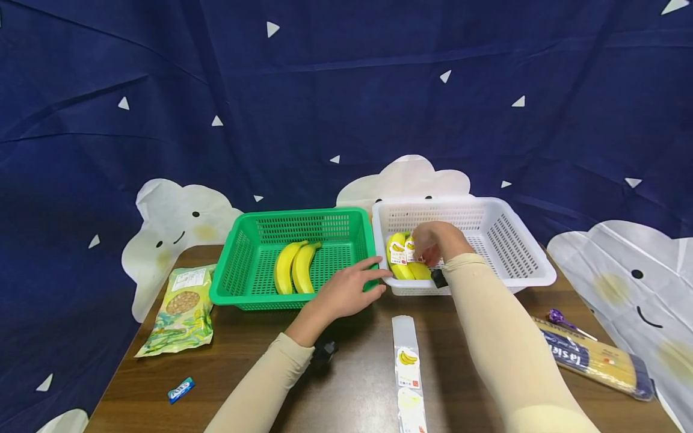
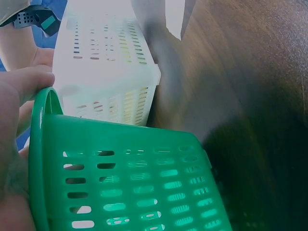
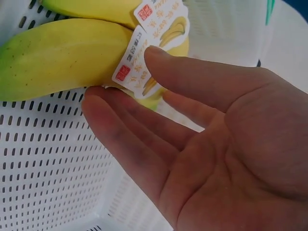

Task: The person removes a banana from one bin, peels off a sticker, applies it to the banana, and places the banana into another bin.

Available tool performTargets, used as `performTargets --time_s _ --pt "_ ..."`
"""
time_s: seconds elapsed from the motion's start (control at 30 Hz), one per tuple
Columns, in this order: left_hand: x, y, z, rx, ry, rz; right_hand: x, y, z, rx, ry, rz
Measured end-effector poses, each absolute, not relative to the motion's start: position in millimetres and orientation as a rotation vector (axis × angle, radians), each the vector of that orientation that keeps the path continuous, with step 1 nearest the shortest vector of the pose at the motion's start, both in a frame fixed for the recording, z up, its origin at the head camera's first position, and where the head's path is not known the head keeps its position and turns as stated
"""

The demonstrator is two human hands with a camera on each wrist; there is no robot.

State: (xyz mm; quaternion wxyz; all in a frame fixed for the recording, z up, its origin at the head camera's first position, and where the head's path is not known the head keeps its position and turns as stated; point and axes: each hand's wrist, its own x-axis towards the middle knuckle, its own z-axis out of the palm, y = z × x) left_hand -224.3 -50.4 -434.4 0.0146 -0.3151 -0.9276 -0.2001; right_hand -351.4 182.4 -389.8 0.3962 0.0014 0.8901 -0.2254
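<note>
A green basket (image 1: 243,264) holds two bare yellow bananas (image 1: 295,267). My left hand (image 1: 373,270) grips its near right corner; the left wrist view shows the thumb (image 2: 26,79) over the green rim (image 2: 43,144). Right beside it stands a white basket (image 1: 509,240) with labelled bananas (image 1: 403,261) at its left end. My right hand (image 1: 430,249) reaches into it. In the right wrist view that hand (image 3: 125,77) lies loose, its thumb (image 3: 192,72) touching a white banana sticker (image 3: 137,72) and the fingers under the banana (image 3: 62,57). A sticker strip (image 1: 408,373) lies near me.
On the brown table, a snack bag (image 1: 181,310) lies left of the green basket and a small blue candy (image 1: 180,390) lies nearer me. A spaghetti packet (image 1: 595,358) and a purple lollipop (image 1: 560,319) lie at the right. A blue cloud-printed backdrop hangs behind.
</note>
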Motion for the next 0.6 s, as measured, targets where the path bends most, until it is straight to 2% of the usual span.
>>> performTargets --time_s 0.27,0.6 --pt "-223.9 -49.2 -434.9 -1.000 -2.887 -0.628 -342.3 191.9 -380.9 0.020 2.299 -0.698" --pt "-223.5 -50.0 -433.8 -0.996 -2.868 -0.624 -324.5 185.4 -346.8 -0.313 2.673 -0.632"
